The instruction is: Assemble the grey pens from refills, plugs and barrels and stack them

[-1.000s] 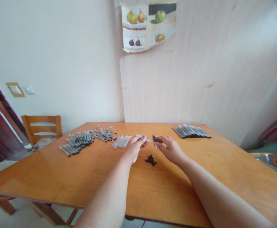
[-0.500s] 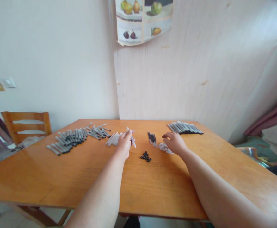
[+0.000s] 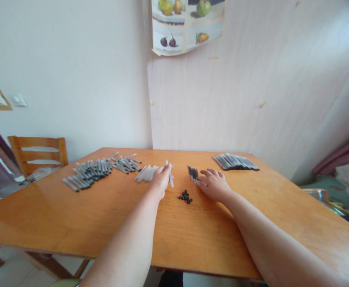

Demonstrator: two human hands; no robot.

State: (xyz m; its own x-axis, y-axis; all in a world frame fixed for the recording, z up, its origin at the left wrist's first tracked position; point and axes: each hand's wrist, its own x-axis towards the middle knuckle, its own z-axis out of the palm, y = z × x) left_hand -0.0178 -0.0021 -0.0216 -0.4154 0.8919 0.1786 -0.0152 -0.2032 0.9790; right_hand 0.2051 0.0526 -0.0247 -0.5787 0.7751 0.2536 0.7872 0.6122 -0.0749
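Note:
My left hand [image 3: 162, 176] is closed around a whitish, translucent pen barrel [image 3: 171, 181], which stands tilted above the table. Just left of that hand lies a row of similar pale barrels [image 3: 144, 173], partly hidden by it. My right hand [image 3: 216, 185] is palm down with its fingers apart, over a small heap of whitish pieces [image 3: 201, 182] that it mostly covers. Its fingertips are beside a bunch of thin dark pen refills [image 3: 193, 172]. Several small black pen plugs [image 3: 185, 197] lie loose on the wood between my forearms.
A wide pile of pale pens with black ends [image 3: 93, 172] spreads over the left of the wooden table [image 3: 117, 223]. Another row of pens [image 3: 236, 162] lies at the back right. A wooden chair [image 3: 41, 155] stands beyond the left edge, and a wall closes off the back.
My right hand has moved left and lowered onto the whitish pieces, its fingers now near the refills. The left hand keeps hold of the barrel. The view has shifted slightly.

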